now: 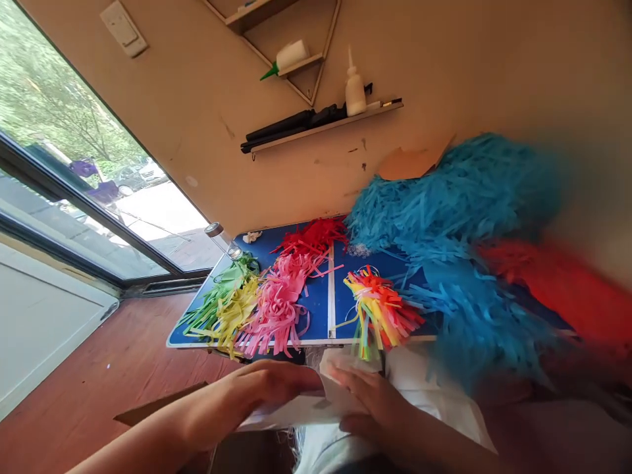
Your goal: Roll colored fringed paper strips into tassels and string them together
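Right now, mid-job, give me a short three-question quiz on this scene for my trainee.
1. True or false: the left hand and the right hand both touch the white sheet.
2. Which fringe lies at the window end of the blue table? A red, B green, C blue.
3. Fill in: the upright white bottle stands on a wall ___.
Key: 1 true. 2 B, the green fringe. 3 shelf.

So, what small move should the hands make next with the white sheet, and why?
Probably press the fold flat. The left hand and right hand both lie on the white sheet, which looks bent up between them; how they grip it is unclear.
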The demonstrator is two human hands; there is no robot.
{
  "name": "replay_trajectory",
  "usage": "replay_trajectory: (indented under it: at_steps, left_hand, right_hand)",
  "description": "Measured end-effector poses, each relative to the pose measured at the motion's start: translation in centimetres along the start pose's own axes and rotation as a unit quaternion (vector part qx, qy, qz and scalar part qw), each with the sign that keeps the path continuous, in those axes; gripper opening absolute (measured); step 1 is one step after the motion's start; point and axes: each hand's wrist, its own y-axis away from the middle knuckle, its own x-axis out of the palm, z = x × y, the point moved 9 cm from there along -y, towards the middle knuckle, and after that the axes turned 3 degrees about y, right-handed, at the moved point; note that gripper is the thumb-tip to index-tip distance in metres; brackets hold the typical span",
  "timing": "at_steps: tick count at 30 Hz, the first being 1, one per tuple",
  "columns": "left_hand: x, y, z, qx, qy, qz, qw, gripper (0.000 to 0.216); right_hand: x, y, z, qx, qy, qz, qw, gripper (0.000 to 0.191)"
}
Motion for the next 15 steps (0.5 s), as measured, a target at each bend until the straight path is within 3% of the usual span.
replay_trajectory:
  at_steps: [3, 6, 11, 15]
  left_hand:
    - [0.3, 1.0, -1.1, -0.039, 0.014, 0.006, 0.999, 0.047]
    - [0.8, 2.0, -1.2, -0.061, -0.043, -0.005, 0.997, 0.055]
    - [-0.2, 2.4, 1.0, -0.109, -0.091, -0.012, 0.99, 0.061]
    - [-0.5, 2.2, 2.0, -0.101, -0.117, 0.055, 0.986, 0.058]
  right_hand:
    - [-1.5, 0.1, 2.9, -0.045, 0.021, 0.006, 0.999, 0.08]
    - [-2.3, -0.1, 5.7, -0.087, -0.028, 0.023, 0.996, 0.068]
    - [-3.5, -0.3, 6.7, -0.054, -0.069, -0.057, 0.994, 0.042]
    - [-4.0, -0.1, 7.1, -0.025, -0.125, -0.103, 0.986, 0.016]
